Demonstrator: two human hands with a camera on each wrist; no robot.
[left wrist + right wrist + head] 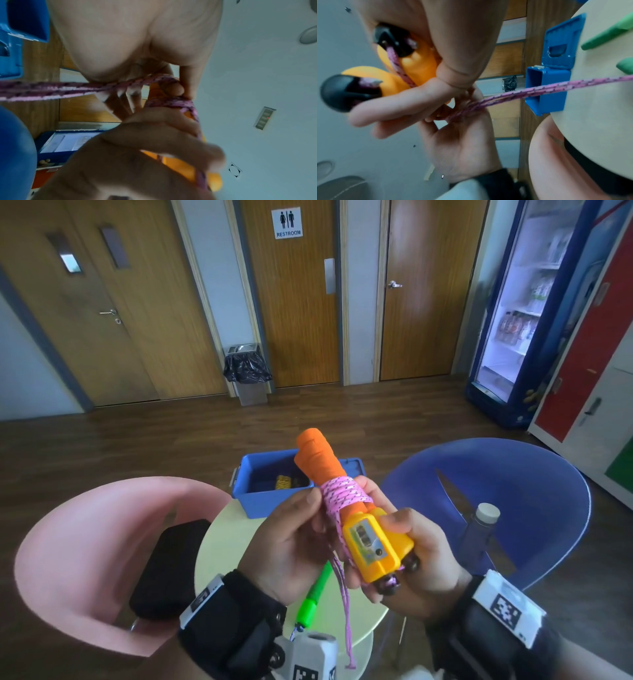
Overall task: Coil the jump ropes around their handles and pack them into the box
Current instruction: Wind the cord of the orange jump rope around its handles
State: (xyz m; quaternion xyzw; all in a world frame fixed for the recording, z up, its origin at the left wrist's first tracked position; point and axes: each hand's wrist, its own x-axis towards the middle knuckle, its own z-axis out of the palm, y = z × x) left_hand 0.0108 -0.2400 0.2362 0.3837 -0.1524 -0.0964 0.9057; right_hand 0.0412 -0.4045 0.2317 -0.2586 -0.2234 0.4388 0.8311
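Pink rope half-coiled on paired handles, held above the surface.
Left hand (291,542) fingers pinch the limp pink rope (342,491), likely to loosen unless kept taut; right hand (418,556) fingers grip the rigid orange handles (346,501) at the yellow counter end. Beyond them stands the blue box (274,501). Door sign (288,223) reads "RESTROOM".

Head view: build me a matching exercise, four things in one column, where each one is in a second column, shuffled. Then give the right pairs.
Things
1. pink rope
2. blue box
3. green handle
4. black case

Places
A. on the pink chair
B. wound around the orange handles, its end hanging loose
C. lying on the round table below the hands
D. open at the table's far edge

Pairs: 1-B, 2-D, 3-C, 4-A
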